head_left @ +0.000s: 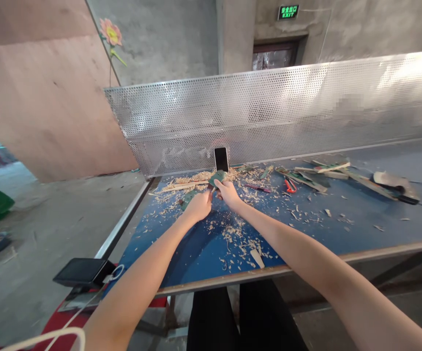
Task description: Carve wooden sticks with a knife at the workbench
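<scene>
Over the blue tabletop (196, 253), my two hands meet near the back left part. My left hand (199, 206) is closed around the dark lower part of a small tool or piece, too small to make out. My right hand (228, 193) is closed on a green piece (217, 178), its thumb pressed against it. Pale wood shavings (232, 234) lie scattered below and around both hands. Just behind them a phone (221, 159) stands upright. Another green piece (189, 197) rests on the table beside my left hand.
Red-handled cutters (290, 185), a purple stick (257, 188) and green strips (306, 179) lie to the right. A perforated metal screen (262, 112) borders the table's back. A black device (83, 272) with a white cable sits at the left front corner.
</scene>
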The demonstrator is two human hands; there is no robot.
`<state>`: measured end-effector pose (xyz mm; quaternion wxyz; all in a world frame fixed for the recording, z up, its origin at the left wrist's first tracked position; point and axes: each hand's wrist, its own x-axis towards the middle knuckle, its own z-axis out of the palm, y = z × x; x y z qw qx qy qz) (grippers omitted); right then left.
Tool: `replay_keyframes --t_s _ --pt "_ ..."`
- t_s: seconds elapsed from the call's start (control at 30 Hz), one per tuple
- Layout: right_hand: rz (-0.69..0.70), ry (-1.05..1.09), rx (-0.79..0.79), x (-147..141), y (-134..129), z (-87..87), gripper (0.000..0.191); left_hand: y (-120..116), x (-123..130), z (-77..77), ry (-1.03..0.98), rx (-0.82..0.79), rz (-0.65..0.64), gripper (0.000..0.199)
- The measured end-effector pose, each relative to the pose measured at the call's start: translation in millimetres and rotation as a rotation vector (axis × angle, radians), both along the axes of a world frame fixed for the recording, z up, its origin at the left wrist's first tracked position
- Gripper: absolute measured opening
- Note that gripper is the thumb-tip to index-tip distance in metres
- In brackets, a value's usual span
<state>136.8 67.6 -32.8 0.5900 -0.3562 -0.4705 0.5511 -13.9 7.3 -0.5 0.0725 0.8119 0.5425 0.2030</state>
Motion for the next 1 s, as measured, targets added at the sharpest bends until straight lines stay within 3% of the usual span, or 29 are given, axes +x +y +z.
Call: replay_keyframes --t_s 0.23,0.5,0.77,1.0 --pt "-0.157 0.105 -0.047 18.2 6.2 9.3 0.043 -7.5 4.1 8.2 0.048 -0.029 -0.020 0.034" --pt "0.067 -0.040 0.005 -9.3 -9.2 -1.1 0.047 0.8 -1.8 0.2 0.002 0.020 -0.009 0.031" --pt "-0.097 0.094 -0.009 4.9 -6.3 8.0 0.046 -2.3 1.5 5.1 -0.002 0.001 -0.030 0.033" --pt "0.062 0.064 -0.017 -8.0 -11.7 5.0 0.054 1.0 -4.7 2.7 -0.012 0.019 -0.006 0.035"
